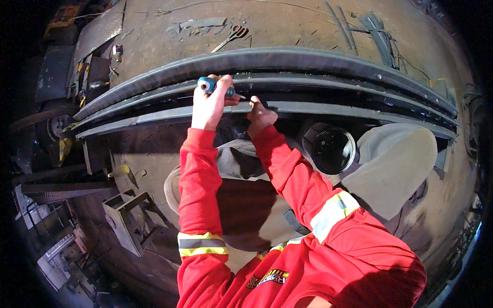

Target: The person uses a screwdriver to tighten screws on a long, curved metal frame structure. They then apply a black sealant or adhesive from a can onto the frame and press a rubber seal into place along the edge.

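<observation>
My left hand point(209, 104) is closed around a screwdriver with a blue-green handle point(207, 83), its shaft pointing right toward a long curved dark metal frame point(308, 82) made of several stacked strips. My right hand point(260, 117) rests on the lower strip just right of the screwdriver's tip, fingers curled against the metal. Whether it pinches anything small is hidden. Both arms wear red sleeves with yellow and grey reflective bands.
Scissors or pliers point(233, 36) lie on the dirt floor beyond the frame. A round black opening point(334, 150) sits below the frame on the right. A grey metal box point(126, 218) stands at lower left. Metal scraps point(380, 31) lie far right.
</observation>
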The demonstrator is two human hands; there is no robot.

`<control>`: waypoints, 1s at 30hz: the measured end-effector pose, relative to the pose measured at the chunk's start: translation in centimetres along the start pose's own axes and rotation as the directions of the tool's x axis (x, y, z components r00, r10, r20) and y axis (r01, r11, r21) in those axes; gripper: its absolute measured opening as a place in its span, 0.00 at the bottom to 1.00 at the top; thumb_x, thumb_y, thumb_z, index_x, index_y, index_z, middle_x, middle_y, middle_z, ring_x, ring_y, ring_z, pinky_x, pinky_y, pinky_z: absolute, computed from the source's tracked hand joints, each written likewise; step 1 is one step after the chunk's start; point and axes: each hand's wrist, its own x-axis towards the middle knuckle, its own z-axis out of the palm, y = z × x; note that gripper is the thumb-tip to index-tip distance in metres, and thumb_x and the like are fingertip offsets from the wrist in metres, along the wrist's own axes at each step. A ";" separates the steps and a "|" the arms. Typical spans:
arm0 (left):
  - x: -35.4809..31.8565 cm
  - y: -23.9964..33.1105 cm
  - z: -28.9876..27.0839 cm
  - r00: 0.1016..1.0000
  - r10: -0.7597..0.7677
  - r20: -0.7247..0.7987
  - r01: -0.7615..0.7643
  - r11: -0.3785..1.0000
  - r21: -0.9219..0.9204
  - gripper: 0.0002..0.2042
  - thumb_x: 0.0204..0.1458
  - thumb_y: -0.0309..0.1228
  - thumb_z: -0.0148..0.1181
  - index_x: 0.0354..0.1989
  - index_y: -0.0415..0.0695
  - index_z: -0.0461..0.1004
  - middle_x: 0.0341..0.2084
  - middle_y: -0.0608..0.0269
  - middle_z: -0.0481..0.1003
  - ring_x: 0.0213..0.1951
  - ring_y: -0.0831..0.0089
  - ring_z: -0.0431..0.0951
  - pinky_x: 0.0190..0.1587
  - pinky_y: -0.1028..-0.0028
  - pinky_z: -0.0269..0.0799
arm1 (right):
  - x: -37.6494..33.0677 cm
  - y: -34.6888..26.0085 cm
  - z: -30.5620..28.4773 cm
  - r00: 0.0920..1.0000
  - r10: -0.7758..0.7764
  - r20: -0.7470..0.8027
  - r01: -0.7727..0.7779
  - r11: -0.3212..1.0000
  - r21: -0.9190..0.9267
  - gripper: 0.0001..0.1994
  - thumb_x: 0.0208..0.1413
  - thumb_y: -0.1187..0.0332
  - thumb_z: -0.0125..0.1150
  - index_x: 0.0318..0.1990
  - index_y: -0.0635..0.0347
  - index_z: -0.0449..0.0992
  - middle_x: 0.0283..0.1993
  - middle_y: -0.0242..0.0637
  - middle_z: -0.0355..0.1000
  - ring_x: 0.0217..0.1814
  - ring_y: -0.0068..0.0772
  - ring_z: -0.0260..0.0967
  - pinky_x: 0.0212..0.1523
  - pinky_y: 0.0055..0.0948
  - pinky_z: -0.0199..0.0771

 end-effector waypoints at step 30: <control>2.4 -1.1 3.6 0.988 -0.062 -0.144 0.122 0.882 0.454 0.15 0.49 0.36 0.50 0.28 0.32 0.70 0.16 0.52 0.71 0.13 0.67 0.74 0.15 0.73 0.70 | -0.3 1.3 -2.9 0.857 0.078 0.510 -0.424 0.668 0.611 0.05 0.50 0.66 0.55 0.31 0.56 0.68 0.29 0.32 0.67 0.35 0.29 0.65 0.44 0.32 0.67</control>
